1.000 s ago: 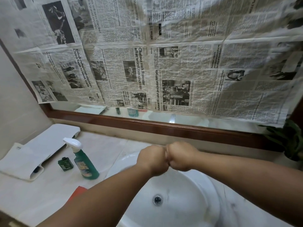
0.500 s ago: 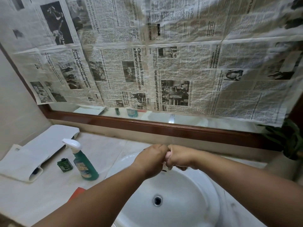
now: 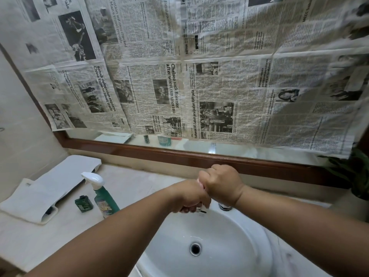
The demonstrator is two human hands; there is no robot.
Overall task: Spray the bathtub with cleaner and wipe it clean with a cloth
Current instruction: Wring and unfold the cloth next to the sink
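While the spray bottle (image 3: 101, 193) stands aside, fists meet over the sink (image 3: 229, 246).
Left hand (image 3: 189, 198) and right hand (image 3: 221, 182) (stacked) curl tight round a pale thing (image 3: 200, 182), perhaps cloth.

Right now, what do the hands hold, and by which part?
Left hand grips the faucet at its spout end; right hand apparently closes over its top.

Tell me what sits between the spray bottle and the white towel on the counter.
In the head view, a small dark green container stands between the spray bottle and the white towel.
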